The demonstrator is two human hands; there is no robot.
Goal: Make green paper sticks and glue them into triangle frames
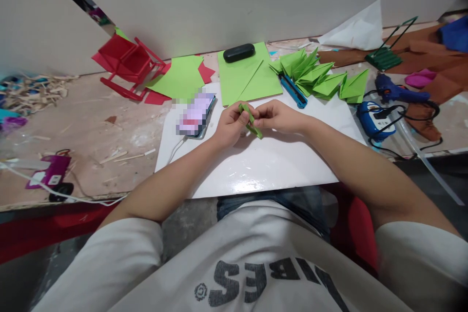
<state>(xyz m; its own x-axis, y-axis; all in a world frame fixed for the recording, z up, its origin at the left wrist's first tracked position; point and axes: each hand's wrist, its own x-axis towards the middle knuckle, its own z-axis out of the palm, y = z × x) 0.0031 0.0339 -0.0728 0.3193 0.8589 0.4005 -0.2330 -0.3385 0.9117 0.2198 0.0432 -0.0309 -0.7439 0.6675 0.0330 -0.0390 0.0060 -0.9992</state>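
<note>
Between my two hands, above the white board (241, 170), is a narrow folded strip of green paper (255, 129). My left hand (233, 124) pinches it with the thumb on top. From the other side, my right hand (275, 116) grips its edge between thumb and fingers. Just beyond my hands lie flat green sheets (234, 78) with a black oblong case (239, 52) on them. A blue cutter knife (293, 91) rests to the right, beside several pointed folded green paper pieces (321, 78).
A phone (197, 116) with a white cable lies left of my hands. A red paper rocking chair (127, 61) stands at the back left. To the right are a blue glue gun (400, 90), a blue-and-white power adapter (376, 119) and a small green chair-like model (385, 58).
</note>
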